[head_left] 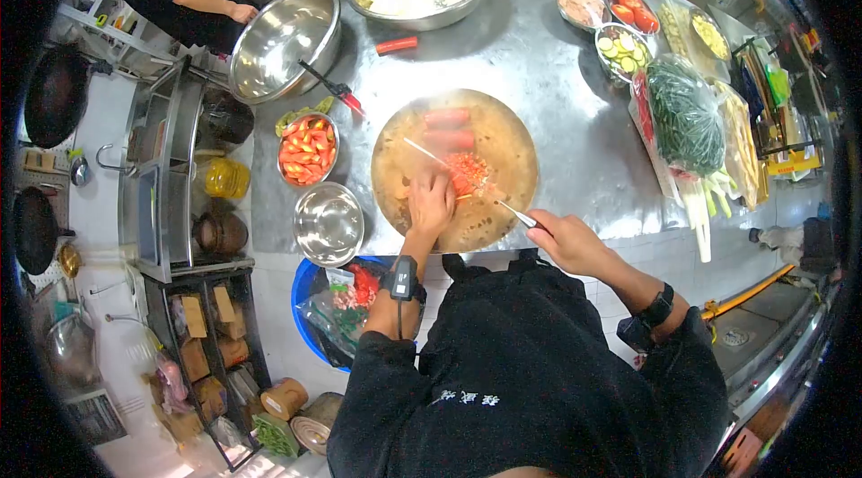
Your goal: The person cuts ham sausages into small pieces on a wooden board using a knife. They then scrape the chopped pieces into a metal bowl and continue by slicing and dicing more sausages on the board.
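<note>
My right hand is wrapped round the handle of a kitchen knife, whose blade reaches left across the round wooden chopping board. My left hand presses down on the board with bent fingers, close beside the blade; what lies under the fingertips is hidden. Small orange-red chopped pieces are heaped to the right of my left fingers. Two red sausage-like sticks lie on the far part of the board.
A bowl of red peppers, an empty steel bowl and a large tilted basin stand to the left. At right are vegetable bowls and bagged greens. A blue bin stands below. Another person's arm shows far left.
</note>
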`<state>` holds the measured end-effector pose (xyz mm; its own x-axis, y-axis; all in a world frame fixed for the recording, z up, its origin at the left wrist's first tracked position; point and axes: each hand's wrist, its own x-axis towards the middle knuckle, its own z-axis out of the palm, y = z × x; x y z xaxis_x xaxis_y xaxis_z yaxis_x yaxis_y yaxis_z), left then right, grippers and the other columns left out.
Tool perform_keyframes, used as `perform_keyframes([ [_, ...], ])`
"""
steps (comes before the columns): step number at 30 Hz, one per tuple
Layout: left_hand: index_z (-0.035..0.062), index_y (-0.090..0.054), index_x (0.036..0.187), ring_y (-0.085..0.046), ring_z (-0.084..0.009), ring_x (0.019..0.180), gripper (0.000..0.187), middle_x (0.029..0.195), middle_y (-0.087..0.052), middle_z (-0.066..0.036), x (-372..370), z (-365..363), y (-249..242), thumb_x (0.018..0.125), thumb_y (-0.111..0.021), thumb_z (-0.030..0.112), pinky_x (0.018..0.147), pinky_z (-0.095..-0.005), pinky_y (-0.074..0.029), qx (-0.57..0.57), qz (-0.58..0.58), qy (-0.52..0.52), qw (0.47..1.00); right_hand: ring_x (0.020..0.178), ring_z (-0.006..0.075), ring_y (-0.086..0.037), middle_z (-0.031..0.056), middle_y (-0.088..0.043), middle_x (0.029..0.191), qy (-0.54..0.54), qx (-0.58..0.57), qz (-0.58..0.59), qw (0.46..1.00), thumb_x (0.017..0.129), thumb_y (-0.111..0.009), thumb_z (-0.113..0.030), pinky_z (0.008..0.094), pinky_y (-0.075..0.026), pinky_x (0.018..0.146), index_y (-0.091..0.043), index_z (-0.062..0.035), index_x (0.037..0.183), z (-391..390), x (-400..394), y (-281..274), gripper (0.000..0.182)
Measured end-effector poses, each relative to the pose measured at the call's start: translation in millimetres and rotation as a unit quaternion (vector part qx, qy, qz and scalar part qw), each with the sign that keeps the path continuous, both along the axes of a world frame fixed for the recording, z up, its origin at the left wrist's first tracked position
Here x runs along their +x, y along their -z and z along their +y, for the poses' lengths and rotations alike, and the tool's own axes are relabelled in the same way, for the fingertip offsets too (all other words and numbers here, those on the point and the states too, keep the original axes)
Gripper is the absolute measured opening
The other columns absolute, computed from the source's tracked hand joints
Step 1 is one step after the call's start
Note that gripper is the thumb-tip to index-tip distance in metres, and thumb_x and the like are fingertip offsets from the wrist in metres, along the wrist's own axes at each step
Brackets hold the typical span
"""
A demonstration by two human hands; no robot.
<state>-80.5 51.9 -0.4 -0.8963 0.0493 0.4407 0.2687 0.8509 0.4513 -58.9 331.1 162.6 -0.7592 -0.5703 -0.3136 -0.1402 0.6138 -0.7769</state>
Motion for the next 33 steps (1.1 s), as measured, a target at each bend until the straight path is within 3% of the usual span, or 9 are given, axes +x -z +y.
perform_keyframes([
  [4,0.0036,-0.064,0.094,-0.054,-0.0393,0.098,0.02,0.104,-0.058,-0.018,-6,4,-4,0.075,-0.066,0.01,0.086,-0.0502,-0.044,-0.004,0.058,0.006,0.998,0.077,0.0479,-0.061,0.0276,-0.063,0.08,-0.032,0.034,-0.004,0.999,0.098,-0.05,-0.028,0.0547,-0.047,0.069,-0.05,-0.0067,0.129,-8,-5,4,0.037],
  [8,0.0009,-0.06,0.1,-0.054,-0.0394,0.099,0.023,0.112,-0.055,-0.02,-1,2,3,0.079,-0.065,0.009,0.087,-0.0479,-0.044,-0.014,0.013,-0.001,1.0,0.083,0.0477,-0.062,0.0288,-0.064,0.087,-0.039,0.03,0.018,0.999,0.1,-0.048,-0.03,0.0549,-0.047,0.074,-0.046,-0.0061,0.133,-16,-13,58,0.041],
  [14,0.0015,-0.057,0.097,-0.053,-0.0394,0.099,0.019,0.113,-0.055,-0.019,0,8,5,0.08,-0.063,0.006,0.087,-0.0478,-0.044,0.004,0.029,-0.033,0.999,0.085,0.0476,-0.062,0.0295,-0.064,0.089,-0.022,-0.003,-0.027,0.999,0.1,-0.046,-0.031,0.0545,-0.047,0.075,-0.048,-0.0061,0.131,-10,-23,50,0.039],
  [20,0.0018,-0.058,0.098,-0.054,-0.0391,0.099,0.018,0.106,-0.057,-0.018,-4,3,9,0.08,-0.063,0.007,0.087,-0.0471,-0.044,-0.007,0.016,-0.028,0.999,0.083,0.048,-0.062,0.0282,-0.065,0.086,-0.029,0.048,-0.046,0.997,0.1,-0.046,-0.031,0.0546,-0.047,0.074,-0.052,-0.0046,0.126,-4,-13,-9,0.037],
  [27,0.0014,-0.058,0.098,-0.054,-0.0393,0.099,0.02,0.106,-0.057,-0.019,-7,4,2,0.079,-0.063,0.006,0.087,-0.0476,-0.044,0.011,0.046,-0.011,0.999,0.085,0.0471,-0.062,0.0267,-0.065,0.089,-0.013,-0.032,-0.006,0.999,0.101,-0.046,-0.03,0.0543,-0.047,0.074,-0.054,-0.0034,0.12,-17,-21,60,0.034],
  [33,0.0014,-0.058,0.098,-0.053,-0.0386,0.101,0.02,0.112,-0.057,-0.019,-5,4,-3,0.079,-0.063,0.006,0.089,-0.0474,-0.044,0.001,0.047,-0.011,0.999,0.088,0.0469,-0.062,0.0268,-0.064,0.09,-0.009,-0.007,-0.033,0.999,0.101,-0.046,-0.03,0.0517,-0.048,0.074,-0.055,-0.0024,0.117,-12,-25,22,0.033],
])
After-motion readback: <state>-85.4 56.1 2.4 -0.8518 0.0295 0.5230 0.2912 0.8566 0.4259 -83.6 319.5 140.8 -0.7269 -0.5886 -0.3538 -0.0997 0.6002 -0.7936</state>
